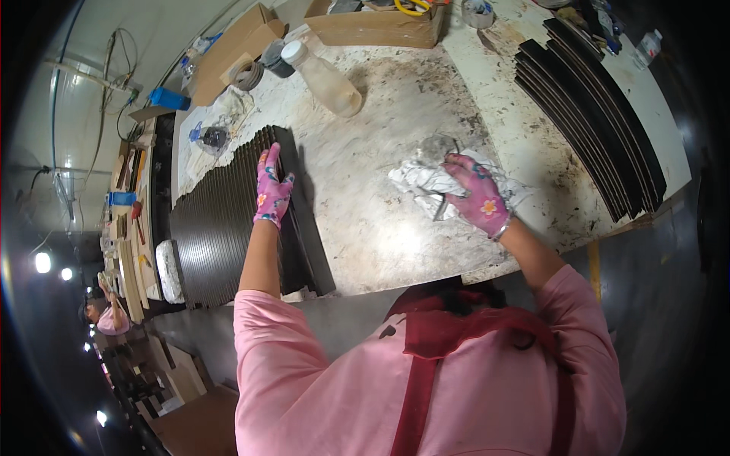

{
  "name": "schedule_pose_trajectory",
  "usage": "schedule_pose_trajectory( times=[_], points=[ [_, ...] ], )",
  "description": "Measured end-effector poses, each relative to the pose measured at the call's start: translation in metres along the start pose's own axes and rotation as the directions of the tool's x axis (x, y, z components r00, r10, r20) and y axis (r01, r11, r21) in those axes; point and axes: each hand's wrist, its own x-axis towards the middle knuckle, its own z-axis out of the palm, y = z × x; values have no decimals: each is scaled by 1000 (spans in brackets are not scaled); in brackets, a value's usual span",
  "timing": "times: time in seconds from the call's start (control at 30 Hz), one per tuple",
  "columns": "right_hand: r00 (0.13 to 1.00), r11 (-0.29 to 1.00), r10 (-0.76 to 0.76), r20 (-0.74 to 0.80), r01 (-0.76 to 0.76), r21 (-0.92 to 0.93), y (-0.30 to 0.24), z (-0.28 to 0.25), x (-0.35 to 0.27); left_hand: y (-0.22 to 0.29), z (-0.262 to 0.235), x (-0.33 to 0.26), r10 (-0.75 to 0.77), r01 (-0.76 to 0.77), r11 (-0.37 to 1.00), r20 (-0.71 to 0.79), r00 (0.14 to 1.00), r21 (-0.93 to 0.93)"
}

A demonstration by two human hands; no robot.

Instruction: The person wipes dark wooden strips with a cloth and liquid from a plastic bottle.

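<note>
L hand [271, 190], in floral pink glove [267, 208], lies atop stack [213, 232] of dk ridged strips at table's [365, 251] L side, near stack's R edge; fingers straight, thumb spread wide. R hand [479, 194], similar glove, on crumpled white rag [430, 179], R of table ctr; fingers bent over it, can't tell if gripping. Tabletop pale, smudged, dk-specked. Cloudy round btl [328, 82] beyond; curved dk slats [612, 114] far R.
</note>
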Motion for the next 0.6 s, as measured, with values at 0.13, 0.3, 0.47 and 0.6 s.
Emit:
schedule_pose_trajectory(
  times=[0.13, 0.3, 0.47, 0.6],
  points=[
    [997, 986, 52, -50, -43, 159, 25, -14, -17, 48, 1, 2, -247, 288, 901, 162, 955, -326],
    [978, 955, 205, -44, -190, 229, 20, -28, -29, 127, 62, -18, -162, 290, 892, 354, 921, -346],
    [992, 989, 125, 31, -122, -87, 22, -11, -25, 152, 128, 11, 123, 309, 730, 563, 817, -609],
    [963, 943, 127, 239, -43, -331, 12, -24, -34, 172, 151, 23, 155, 187, 799, 496, 854, -571]
  ],
)
